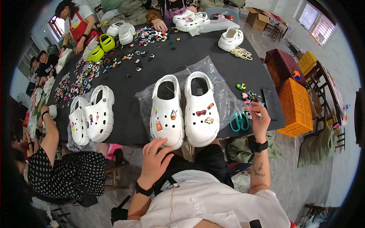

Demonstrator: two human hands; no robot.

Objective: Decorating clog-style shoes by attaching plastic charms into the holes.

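Two white clogs stand side by side in front of me, toes toward me, on a clear plastic bag (pixel 222 81). The left clog (pixel 166 110) carries several small charms, among them a zebra-like one; the right clog (pixel 201 110) has red sunglasses and other charms. My left hand (pixel 155 159), fingers spread, rests at the toe of the left clog without gripping it. My right hand (pixel 260 121) is at a small pile of colourful shoe charms (pixel 251 96), fingertips bent together; what lies between them is too small to make out. Teal-handled scissors (pixel 239 121) lie beside it.
Loose charms (pixel 80 78) spread over the black table's left side. Another decorated white pair (pixel 93 116) stands left, near a seated person. Lime clogs (pixel 107 43) and more white clogs (pixel 230 39) are farther back. A black tray (pixel 270 103) lies right, beside an orange crate (pixel 295 106). Co-workers surround the table.
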